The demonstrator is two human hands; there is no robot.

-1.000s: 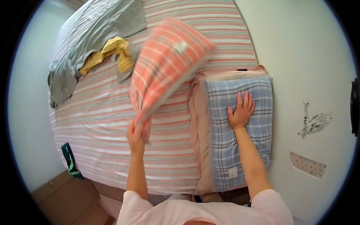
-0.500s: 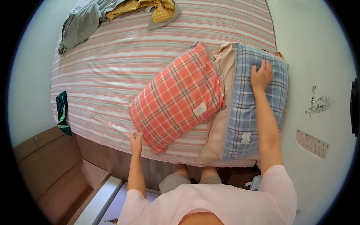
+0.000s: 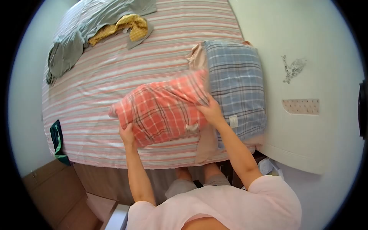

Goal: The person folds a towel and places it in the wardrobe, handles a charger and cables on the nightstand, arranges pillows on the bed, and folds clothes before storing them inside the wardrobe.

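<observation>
Holding the red plaid, soft fabric pillow (image 3: 163, 109) two-handed, near centre of frame, left of middle. Left hand (image 3: 127, 134) grasps its lower-left edge, thumb on top, other fingers mostly hidden. Right hand (image 3: 212, 112) grasps the right end. So both grips are closed on fabric, one near each end.

Key relation: the red pillow spans the gap between the grips; its long axis runs roughly left-right, tilted, right end higher in frame. The blue plaid, padded fabric pillow (image 3: 235, 80) is right of centre, long axis near top-to-bottom in frame. Axes sit roughly crosswise, not parallel. Right hand is the nearer one, just beside the blue pillow's left edge; left hand is well apart from it.

Red pillow's right end is blurred and creased. Can't tell whether it touches the blue one, or how much of it bears on the bed with the pink-and-grey striped sheet (image 3: 88, 111).

Pale peach, crumpled cloth (image 3: 197, 57) shows along the blue pillow's left side. Grey, rumpled fabric (image 3: 67, 57) with a yellow checked, bunched cloth (image 3: 138, 28) lies upper left, well apart from both hands.
</observation>
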